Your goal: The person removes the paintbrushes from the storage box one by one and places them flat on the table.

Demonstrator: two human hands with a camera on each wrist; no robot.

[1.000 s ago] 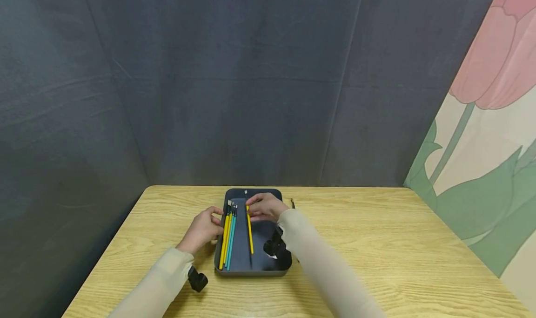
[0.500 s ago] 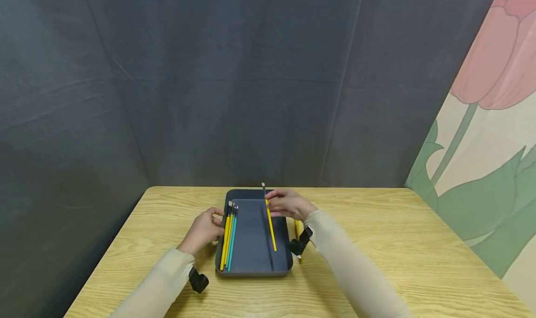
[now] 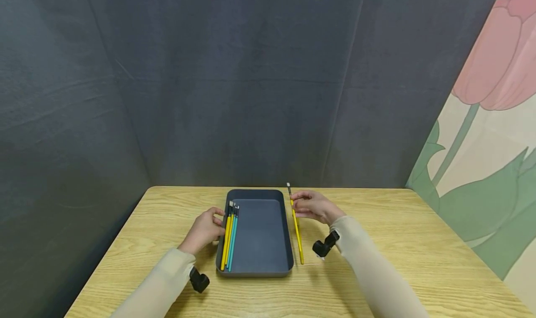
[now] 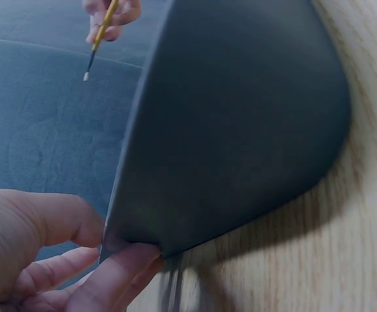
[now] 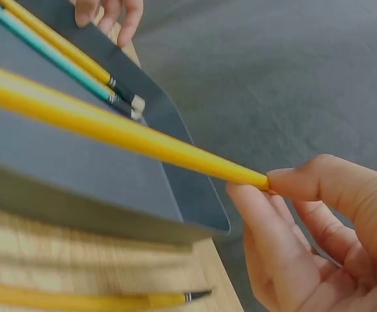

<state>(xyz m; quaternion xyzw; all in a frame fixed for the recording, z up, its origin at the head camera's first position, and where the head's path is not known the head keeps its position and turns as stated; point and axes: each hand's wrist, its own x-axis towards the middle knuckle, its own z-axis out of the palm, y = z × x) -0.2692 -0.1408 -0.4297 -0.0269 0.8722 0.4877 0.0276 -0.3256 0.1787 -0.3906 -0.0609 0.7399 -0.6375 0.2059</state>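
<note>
My right hand (image 3: 316,207) pinches a yellow-handled brush (image 3: 298,234), white tip up, just right of the dark tray (image 3: 261,275). In the right wrist view thumb and fingertips of the right hand (image 5: 318,234) hold that brush (image 5: 123,133) near its upper end. Below it another yellow brush (image 5: 78,300) with a dark tip lies on the wood. My left hand (image 3: 204,230) holds the tray's left wall; in the left wrist view the left hand's (image 4: 58,260) fingers touch the tray's edge (image 4: 131,130). Yellow brushes (image 3: 226,243) and teal brushes (image 3: 232,243) lie along the tray's left side.
The tray stands on a light wooden table (image 3: 377,243). Behind it hangs a dark grey curtain (image 3: 251,85), and a wall panel with a painted tulip (image 3: 485,57) is at the right.
My right hand has carried the yellow brush rightward, from over the tray to beyond its right edge. My left hand has stayed at the left wall.
</note>
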